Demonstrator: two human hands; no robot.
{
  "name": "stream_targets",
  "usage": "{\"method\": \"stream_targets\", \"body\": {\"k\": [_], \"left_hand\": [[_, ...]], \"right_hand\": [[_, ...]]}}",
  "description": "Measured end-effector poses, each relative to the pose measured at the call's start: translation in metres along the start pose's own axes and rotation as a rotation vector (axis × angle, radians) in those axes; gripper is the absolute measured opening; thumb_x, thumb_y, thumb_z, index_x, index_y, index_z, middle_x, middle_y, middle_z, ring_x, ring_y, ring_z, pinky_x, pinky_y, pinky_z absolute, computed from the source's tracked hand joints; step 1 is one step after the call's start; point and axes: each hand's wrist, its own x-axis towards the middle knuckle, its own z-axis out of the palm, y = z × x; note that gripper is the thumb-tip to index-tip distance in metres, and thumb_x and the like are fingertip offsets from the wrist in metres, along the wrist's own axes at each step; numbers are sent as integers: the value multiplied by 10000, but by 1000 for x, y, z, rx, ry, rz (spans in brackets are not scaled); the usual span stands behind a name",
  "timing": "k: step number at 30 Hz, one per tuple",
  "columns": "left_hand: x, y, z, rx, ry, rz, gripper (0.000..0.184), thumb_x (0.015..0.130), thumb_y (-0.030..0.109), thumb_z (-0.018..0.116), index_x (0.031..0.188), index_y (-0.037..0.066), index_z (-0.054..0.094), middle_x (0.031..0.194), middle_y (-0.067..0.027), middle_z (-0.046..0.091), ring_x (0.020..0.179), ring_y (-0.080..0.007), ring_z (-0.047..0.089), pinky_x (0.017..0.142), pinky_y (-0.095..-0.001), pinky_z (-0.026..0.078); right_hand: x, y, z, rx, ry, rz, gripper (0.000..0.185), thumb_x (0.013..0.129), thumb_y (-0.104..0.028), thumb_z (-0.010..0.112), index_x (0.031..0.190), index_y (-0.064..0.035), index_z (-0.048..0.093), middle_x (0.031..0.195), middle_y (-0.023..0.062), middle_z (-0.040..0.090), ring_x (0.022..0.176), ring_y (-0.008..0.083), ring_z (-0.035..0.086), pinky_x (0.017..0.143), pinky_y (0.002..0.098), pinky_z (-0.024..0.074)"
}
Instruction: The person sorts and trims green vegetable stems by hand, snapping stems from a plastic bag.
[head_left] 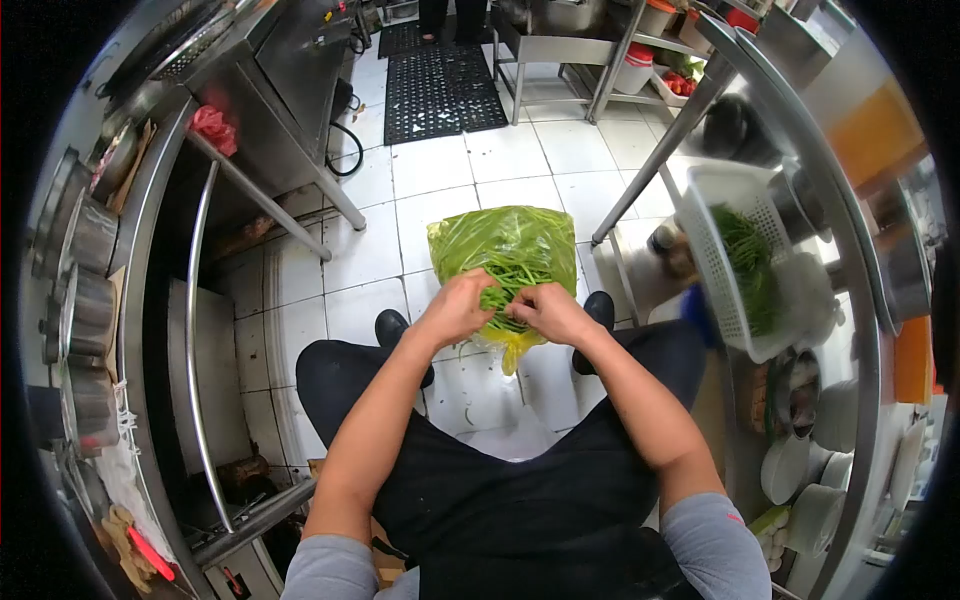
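Note:
A yellow-green plastic bag (455, 240) stands open on the floor between my feet, full of slender green beans (520, 268). Over its near side, my left hand (460, 308) has its fingers curled round a few of the beans. My right hand (556, 312) is close beside it, thumb and fingers pinched together at the bean ends. The fingertips of both hands are partly hidden among the green. The bag's gathered yellow edge (513, 352) hangs below the hands.
To the right, a white perforated basket (708, 240) holding more green beans sits on a low metal shelf. Steel counters flank me on both sides. Ahead lie a black rubber mat (440, 95) and another person's legs (452, 18). Green scraps dot the white tiles.

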Motion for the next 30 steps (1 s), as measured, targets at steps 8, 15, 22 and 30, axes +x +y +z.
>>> {"method": "stream_targets", "body": {"k": [8,15,22,30], "left_hand": [[13,-10,10,-114,291,324,228,792,70,699,972,-55,637,904,-135,636,845,-255,634,758,-345,499],[4,-4,-17,-888,168,77,113,861,79,679,926,-6,642,747,-42,636,613,-122,604,584,-268,492],[3,-2,-8,-898,170,110,114,862,68,679,926,-12,629,756,-47,640,630,-118,609,593,-268,493],[6,-18,-18,-625,197,44,142,834,100,701,885,-16,636,727,-34,634,630,-98,584,595,-252,467]], "right_hand": [[6,10,0,737,-9,126,231,892,-223,639,921,1,690,748,51,671,620,125,594,589,291,482],[7,-7,7,810,-40,94,236,908,-180,641,1056,-2,682,838,18,682,662,49,557,580,215,452],[13,-1,20,443,239,72,170,853,-146,598,858,9,669,711,18,642,610,81,550,552,256,435],[11,16,41,-10,408,-137,140,766,-132,625,833,-23,683,731,150,641,628,326,639,626,399,518]]}}
